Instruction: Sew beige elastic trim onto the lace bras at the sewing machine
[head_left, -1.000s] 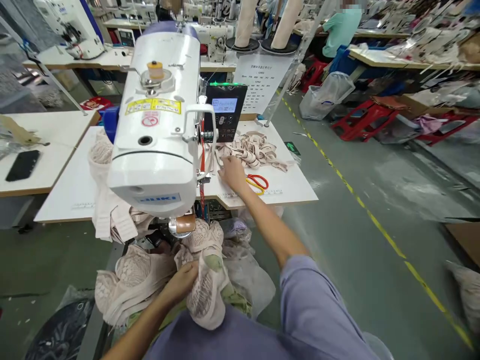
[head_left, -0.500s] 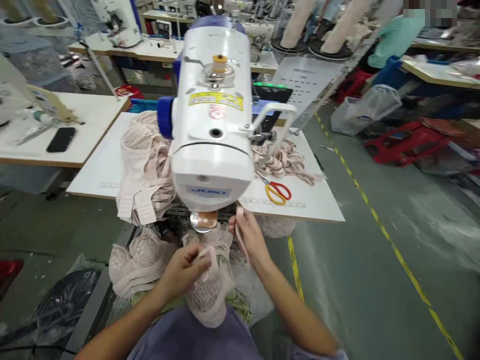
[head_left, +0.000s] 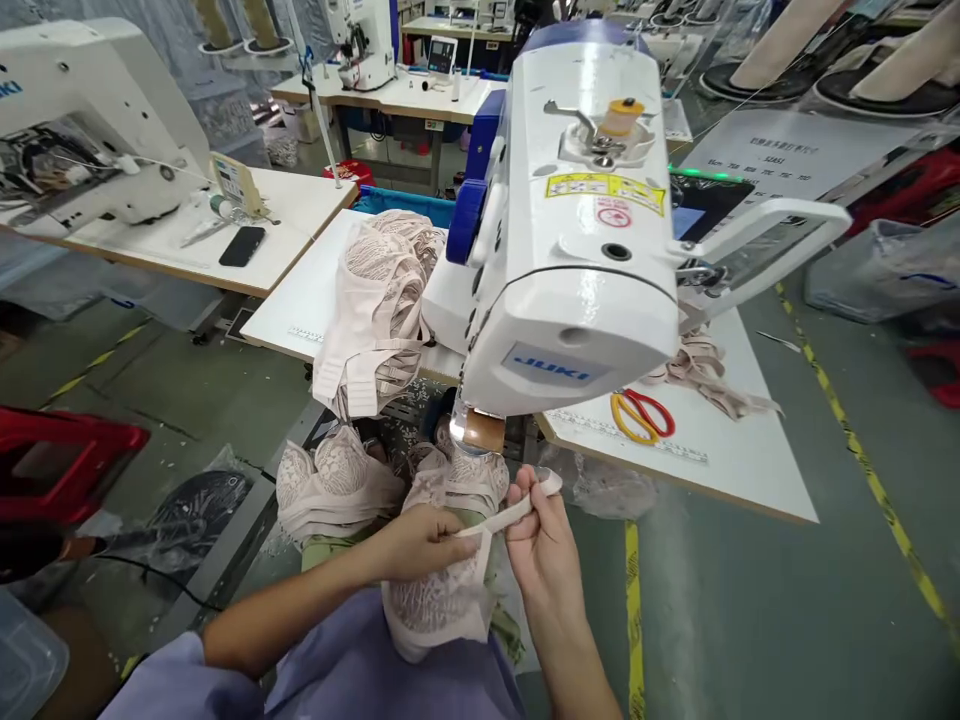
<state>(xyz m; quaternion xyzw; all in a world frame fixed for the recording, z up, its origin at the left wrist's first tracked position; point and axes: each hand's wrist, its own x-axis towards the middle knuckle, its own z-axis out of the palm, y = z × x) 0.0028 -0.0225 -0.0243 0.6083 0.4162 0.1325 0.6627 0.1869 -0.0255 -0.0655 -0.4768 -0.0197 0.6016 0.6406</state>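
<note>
A lace garment (head_left: pixel 435 605) lies on the lap, and its lower edge is hidden by purple clothing. Just above it, the fingers of the left hand (head_left: pixel 416 545) and the right hand (head_left: pixel 544 545) pinch the two ends of a strap (head_left: pixel 501 516). Behind, the sewing machine (head_left: pixel 577 250) hides much of the table (head_left: pixel 750 470), and partly the scissors (head_left: pixel 641 415).

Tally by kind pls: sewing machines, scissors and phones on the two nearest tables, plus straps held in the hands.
Sewing machines: 2
Scissors: 1
Phone: 1
Strap, pinched between left hand and right hand: 1
Total: 5
</note>
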